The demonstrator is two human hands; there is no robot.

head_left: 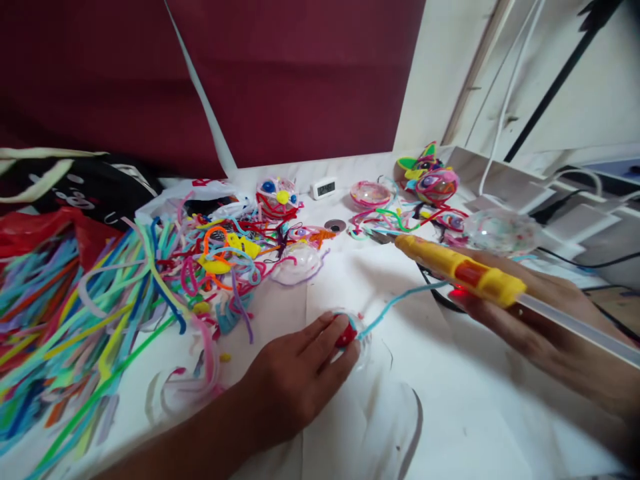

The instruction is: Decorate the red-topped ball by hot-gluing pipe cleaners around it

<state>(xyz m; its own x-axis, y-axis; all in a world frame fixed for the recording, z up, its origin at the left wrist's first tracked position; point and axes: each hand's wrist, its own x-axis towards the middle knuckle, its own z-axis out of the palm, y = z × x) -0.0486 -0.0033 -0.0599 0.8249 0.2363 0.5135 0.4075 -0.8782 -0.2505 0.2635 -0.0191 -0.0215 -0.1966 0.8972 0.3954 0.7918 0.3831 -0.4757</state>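
Left hand [295, 380] lay flat-ish on the white table cover [480, 413], fingertips pressing a small clear dome with a red piece inside [350, 333], fingers narrow and pinned on it rather than wrapped around. Dome sat at about 6 o'clock of the worktop, just below centre. A light blue pipe cleaner [400, 300] ran out of the dome toward 2 o'clock, touching it at the near end. Right hand [530, 320] at 3 o'clock was closed around a yellow glue gun [460, 270], nozzle aimed toward 10 o'clock and well apart from the dome; a clear glue stick [575, 327] stuck out the back. Red glow showed under the gun body. Big heap of coloured pipe cleaners [75, 313] at 9 o'clock, a decorated face ball [277, 197] and a small digital clock [324, 188] at 12, another decorated ball [436, 183] at 1 o'clock. Judgement: to do this well, keep the dome pinned steady, bring the nozzle low to where blue stem meets dome, use a small dab, and keep fingertips clear of the hot tip
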